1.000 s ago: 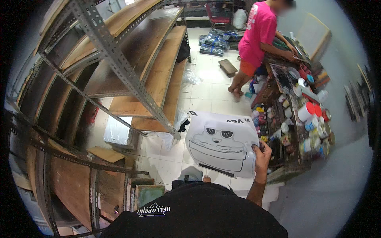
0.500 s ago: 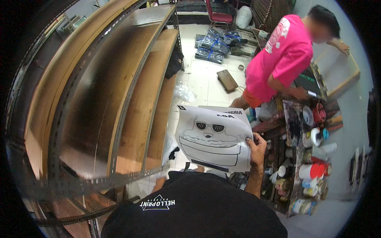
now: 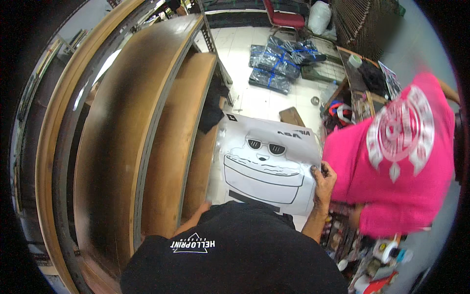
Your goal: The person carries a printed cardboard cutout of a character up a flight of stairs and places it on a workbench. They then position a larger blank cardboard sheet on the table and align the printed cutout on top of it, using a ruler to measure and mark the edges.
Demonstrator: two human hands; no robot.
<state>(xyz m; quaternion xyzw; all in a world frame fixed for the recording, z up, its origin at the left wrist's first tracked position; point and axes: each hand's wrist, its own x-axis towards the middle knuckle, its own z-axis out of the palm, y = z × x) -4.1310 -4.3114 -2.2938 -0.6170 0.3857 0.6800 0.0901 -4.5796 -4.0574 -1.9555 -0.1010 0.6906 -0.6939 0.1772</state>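
Observation:
My right hand point(image 3: 324, 185) grips the right edge of a large white printed sheet point(image 3: 264, 183), its thumb on the printed side and the fingers partly behind. The sheet hangs in front of my body, slightly curved. It carries a black line drawing of a bowl or tub with a cartoon face in dark sunglasses. Low beside the wooden shelves, my left hand point(image 3: 203, 208) shows only as a small part near my black shirt, and its fingers cannot be made out.
Metal-framed shelves point(image 3: 159, 161) with wooden boards fill the left side. A person in a pink shirt point(image 3: 396, 152) stands close on the right, over a cluttered bench. Plastic-wrapped bundles point(image 3: 276, 63) lie on the tiled floor ahead, before a red chair point(image 3: 287, 18).
The person in pink has come much nearer on the right. The view has shifted, and the shelves look closer. My left forearm now shows beside the shelves. My right hand still holds the sheet.

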